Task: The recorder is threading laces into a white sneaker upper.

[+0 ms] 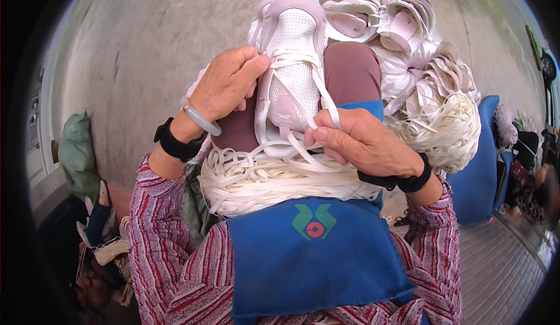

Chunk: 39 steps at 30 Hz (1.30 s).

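Observation:
A white and pale pink shoe upper (291,62) lies over my knee, toe away from me. My left hand (227,83) grips its left side, thumb pressed near the lace eyelets. My right hand (356,141) is closed on a white flat lace (326,94) that runs up through the upper's front. A thick bundle of white laces (274,182) rests across my lap on a blue cloth apron (309,255). Both wrists carry black bands; the left also has a pale bangle.
A heap of more pale pink and white shoe uppers (396,27) lies beyond my knee on the right, with another hank of laces (443,129) on a blue sack (481,173). Grey concrete floor (146,45) lies ahead. A green bag (76,156) and clutter sit left.

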### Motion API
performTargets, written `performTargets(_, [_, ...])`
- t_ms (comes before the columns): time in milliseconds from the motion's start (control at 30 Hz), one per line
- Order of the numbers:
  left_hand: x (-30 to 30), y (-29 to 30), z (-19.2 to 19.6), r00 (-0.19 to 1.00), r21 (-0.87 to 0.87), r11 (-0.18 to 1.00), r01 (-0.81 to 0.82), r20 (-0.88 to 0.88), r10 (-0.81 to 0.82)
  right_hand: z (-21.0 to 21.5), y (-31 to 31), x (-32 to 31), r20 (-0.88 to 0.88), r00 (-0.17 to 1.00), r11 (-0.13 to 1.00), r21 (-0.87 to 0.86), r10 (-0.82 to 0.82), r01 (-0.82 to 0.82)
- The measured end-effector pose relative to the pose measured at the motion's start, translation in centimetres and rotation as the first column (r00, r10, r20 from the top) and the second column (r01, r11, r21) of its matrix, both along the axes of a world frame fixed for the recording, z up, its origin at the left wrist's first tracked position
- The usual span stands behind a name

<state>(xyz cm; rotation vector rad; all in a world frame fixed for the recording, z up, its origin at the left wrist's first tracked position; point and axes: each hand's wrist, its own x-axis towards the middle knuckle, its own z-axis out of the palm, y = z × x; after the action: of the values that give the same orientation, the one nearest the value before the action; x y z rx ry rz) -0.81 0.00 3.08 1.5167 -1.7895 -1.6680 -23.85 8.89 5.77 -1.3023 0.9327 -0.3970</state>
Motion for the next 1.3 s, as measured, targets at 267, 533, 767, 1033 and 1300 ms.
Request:
performTargets(267, [-0.9,-0.1,-1.4,0.990,-0.317,0.938,0.140,0.021,-0.141,-0.2,0.1,3.0,-0.033,0.999,0.946,-0.325,-0.001,-0.009])
performTargets(533, [0.9,0.8,2.0,0.999,0.216,0.976,0.020,0.038,-0.029,1.3,0.3,2.3,-0.044,0.997,0.973,-0.219,0.064,-0.072])
performTargets(767, [-1.2,4.1,1.7,0.903,0.500,0.866,-0.007,-0.368,0.220,-1.6,1.3,5.7,-0.290,0.954,0.714,-0.653,0.074,-0.254])
performTargets(1033, [-0.8,4.8,2.2,0.997,-0.101,0.995,-0.002,-0.074,-0.005,-0.6,-2.0,0.6,-0.258,0.847,0.638,-0.761,-0.464,0.117])
performTargets(1300, [-0.8,4.8,1.7,0.844,-0.475,0.747,0.466,0.492,-0.213,-2.4,-4.9,3.1,-0.504,0.697,0.520,-0.826,-0.510,-0.216])
